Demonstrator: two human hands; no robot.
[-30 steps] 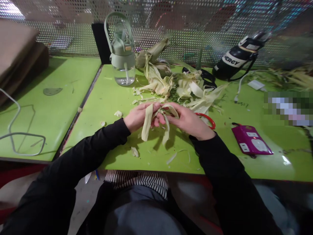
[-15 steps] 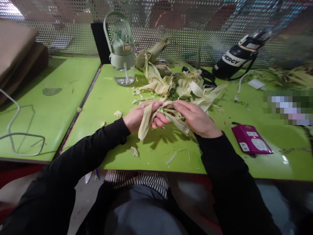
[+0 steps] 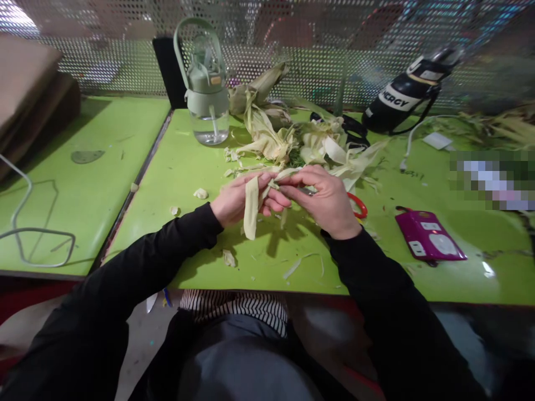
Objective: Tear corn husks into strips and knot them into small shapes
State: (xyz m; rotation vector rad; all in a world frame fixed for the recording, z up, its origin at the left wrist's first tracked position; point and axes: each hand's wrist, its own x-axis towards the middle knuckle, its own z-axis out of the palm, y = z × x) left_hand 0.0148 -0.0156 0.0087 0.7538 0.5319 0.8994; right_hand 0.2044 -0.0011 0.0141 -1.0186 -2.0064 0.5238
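Note:
Pale strips of corn husk (image 3: 251, 209) are held between my two hands above the green table. My left hand (image 3: 238, 197) is closed on the husk, thumb on top, and one broad strip hangs down over its fingers. My right hand (image 3: 328, 197) pinches the other end of the husk between thumb and fingers. Just beyond both hands lies a heap of dried corn husks (image 3: 271, 136). Partly behind my right hand, a red-orange ring handle (image 3: 359, 206) shows on the table; the rest of that tool is hidden.
A green-lidded water bottle (image 3: 208, 106) stands behind the hands. At the right are a black bottle (image 3: 395, 103), leaning, and a magenta power socket (image 3: 430, 235). Husk scraps (image 3: 229, 258) lie near the front edge. A perforated metal screen (image 3: 292, 33) bounds the back.
My right hand has turned and drawn its fingers together on the husk, nearer the left hand. The loose strips beneath it are no longer visible, and the red-orange handle shows more.

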